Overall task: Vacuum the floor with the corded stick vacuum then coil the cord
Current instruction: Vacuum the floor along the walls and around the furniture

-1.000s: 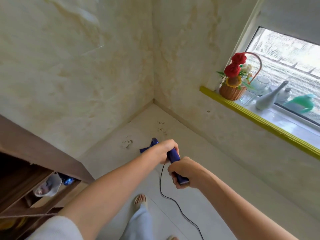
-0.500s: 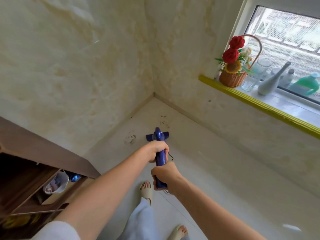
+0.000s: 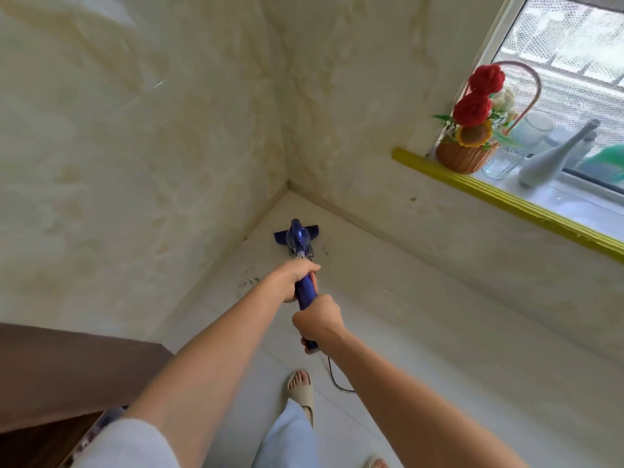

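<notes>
A: where's the vacuum (image 3: 298, 238)?
B: head's on the floor (image 3: 422, 315) near the corner, left hand (image 3: 293, 280) ahead of right hand (image 3: 319, 320) on the handle
A: cord (image 3: 337, 380)?
B: trails behind. basket (image 3: 464, 157) on the sill (image 3: 506, 197), right

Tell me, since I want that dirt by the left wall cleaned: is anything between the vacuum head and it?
Nothing visible. Bare floor separates the vacuum head from the dirt specks along the left wall's base.

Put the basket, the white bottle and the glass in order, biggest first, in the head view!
1. Basket, with its flowers and tall handle.
2. White bottle.
3. Glass, smallest.
All stand together on the sill, so nearness hardly matters.
</notes>
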Available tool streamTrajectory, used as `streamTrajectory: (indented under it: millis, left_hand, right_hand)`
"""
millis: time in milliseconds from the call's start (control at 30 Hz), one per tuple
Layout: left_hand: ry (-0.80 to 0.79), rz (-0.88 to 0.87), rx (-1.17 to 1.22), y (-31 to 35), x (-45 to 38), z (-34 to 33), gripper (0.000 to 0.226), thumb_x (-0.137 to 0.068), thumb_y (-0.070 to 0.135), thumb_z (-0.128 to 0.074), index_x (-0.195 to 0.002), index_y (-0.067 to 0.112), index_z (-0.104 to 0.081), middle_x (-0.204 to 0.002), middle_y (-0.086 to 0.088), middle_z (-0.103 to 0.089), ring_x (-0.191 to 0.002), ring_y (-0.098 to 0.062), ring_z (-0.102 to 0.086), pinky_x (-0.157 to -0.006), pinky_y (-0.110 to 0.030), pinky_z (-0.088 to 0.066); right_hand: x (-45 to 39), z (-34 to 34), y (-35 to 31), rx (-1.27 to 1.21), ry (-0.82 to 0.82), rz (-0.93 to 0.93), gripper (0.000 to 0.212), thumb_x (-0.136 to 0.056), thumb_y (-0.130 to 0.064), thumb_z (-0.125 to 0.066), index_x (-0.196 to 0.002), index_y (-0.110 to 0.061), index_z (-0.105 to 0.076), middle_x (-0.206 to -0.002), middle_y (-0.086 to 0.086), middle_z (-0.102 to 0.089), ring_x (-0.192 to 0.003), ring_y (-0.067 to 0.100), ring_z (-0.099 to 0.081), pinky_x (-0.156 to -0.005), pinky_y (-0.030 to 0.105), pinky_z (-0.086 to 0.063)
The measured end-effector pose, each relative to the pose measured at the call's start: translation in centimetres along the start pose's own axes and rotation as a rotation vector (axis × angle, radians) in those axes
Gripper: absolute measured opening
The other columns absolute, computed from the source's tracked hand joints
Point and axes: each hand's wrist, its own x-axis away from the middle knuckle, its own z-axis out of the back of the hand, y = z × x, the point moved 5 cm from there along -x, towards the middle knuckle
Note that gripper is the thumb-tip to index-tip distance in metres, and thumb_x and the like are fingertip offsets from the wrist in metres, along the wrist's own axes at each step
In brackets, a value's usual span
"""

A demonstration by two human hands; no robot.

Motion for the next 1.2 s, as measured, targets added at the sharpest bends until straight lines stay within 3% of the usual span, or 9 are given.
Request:
streamTrajectory:
  millis: [300,400,467,733,933,1000,1100,1200]
  left_hand:
    - [0.02,0.008,0.143,7.1,-3.3,6.5,0.02,-0.093,0.004,-0.049,-0.073,0.006,-0.048,-0.04,-0.002,-0.043,-0.032,-0.012,-0.041,-0.049,-0.026,-0.04]
    - [0.02,-0.012,0.108,7.9,-5.2,6.8,0.05,-0.089,0.002,-0.045,-0.039,0.005,-0.055,-0.038,-0.004,-0.045,-0.048,-0.016,-0.041,-0.054,-0.026,-0.038]
    - [0.009,-0.005,0.025,7.9,-5.8,6.2,0.062,-0.084,0.001,-0.044,-0.023,0.009,-0.047,-0.037,-0.005,-0.046,-0.052,-0.018,-0.042,-0.057,-0.026,-0.038]
    - [-0.058,0.002,-0.057,9.4,-6.5,5.5,0.057,-0.077,-0.003,-0.045,-0.022,0.01,-0.046,-0.039,-0.006,-0.048,-0.05,-0.019,-0.044,-0.063,-0.028,-0.04]
    - [-0.019,-0.045,0.004,10.7,-8.3,6.3,0.063,-0.083,0.001,-0.043,-0.02,0.009,-0.046,-0.037,-0.005,-0.048,-0.051,-0.018,-0.043,-0.062,-0.026,-0.04]
    - [-0.041,-0.038,0.006,10.3,-8.0,5.4,0.059,-0.083,0.0,-0.043,-0.025,0.009,-0.049,-0.038,-0.005,-0.049,-0.051,-0.017,-0.044,-0.062,-0.026,-0.04]
    - [-0.07,-0.028,0.026,9.7,-6.6,3.5,0.032,-0.084,-0.002,-0.043,-0.052,0.004,-0.048,-0.038,-0.005,-0.049,-0.05,-0.018,-0.044,-0.06,-0.027,-0.042]
    - [-0.08,-0.031,0.082,8.8,-4.8,1.6,0.026,-0.083,-0.002,-0.043,-0.058,0.006,-0.045,-0.039,-0.006,-0.049,-0.05,-0.018,-0.045,-0.058,-0.026,-0.041]
  right_hand:
    - [-4.6,-1.9,-9.2,-0.035,-0.003,0.003,0.02,-0.083,0.004,-0.044,-0.099,-0.006,-0.043,-0.071,0.008,-0.047,-0.048,0.017,-0.047,-0.04,0.024,-0.039]
    - [-6.0,-1.6,-9.8,-0.076,-0.021,-0.035,0.022,-0.081,0.006,-0.042,-0.099,-0.007,-0.042,-0.07,0.009,-0.045,-0.048,0.017,-0.043,-0.041,0.023,-0.036]
    - [-6.0,-1.2,-9.2,-0.127,-0.041,-0.08,0.019,-0.083,0.006,-0.043,-0.096,-0.007,-0.042,-0.069,0.008,-0.044,-0.047,0.017,-0.042,-0.042,0.023,-0.037]
    - [-6.2,0.0,-10.1,-0.228,-0.105,-0.125,0.016,-0.083,0.008,-0.045,-0.087,-0.007,-0.043,-0.062,0.008,-0.043,-0.046,0.017,-0.041,-0.038,0.018,-0.04]
    - [-9.0,-0.1,-11.4,-0.1,-0.056,-0.087,0.013,-0.085,0.005,-0.046,-0.091,-0.005,-0.043,-0.063,0.007,-0.046,-0.046,0.016,-0.044,-0.039,0.021,-0.04]
    - [-9.1,0.4,-10.5,-0.074,-0.042,-0.095,0.014,-0.084,0.006,-0.046,-0.093,-0.005,-0.043,-0.063,0.008,-0.046,-0.046,0.016,-0.044,-0.04,0.022,-0.04]
    - [-8.2,1.8,-9.0,-0.042,-0.018,-0.094,0.012,-0.084,0.006,-0.044,-0.089,-0.005,-0.043,-0.063,0.009,-0.046,-0.047,0.018,-0.044,-0.043,0.024,-0.04]
    - [-6.5,3.2,-7.4,-0.028,0.003,-0.09,0.016,-0.084,0.006,-0.044,-0.094,-0.006,-0.042,-0.065,0.009,-0.047,-0.048,0.018,-0.044,-0.042,0.023,-0.039]
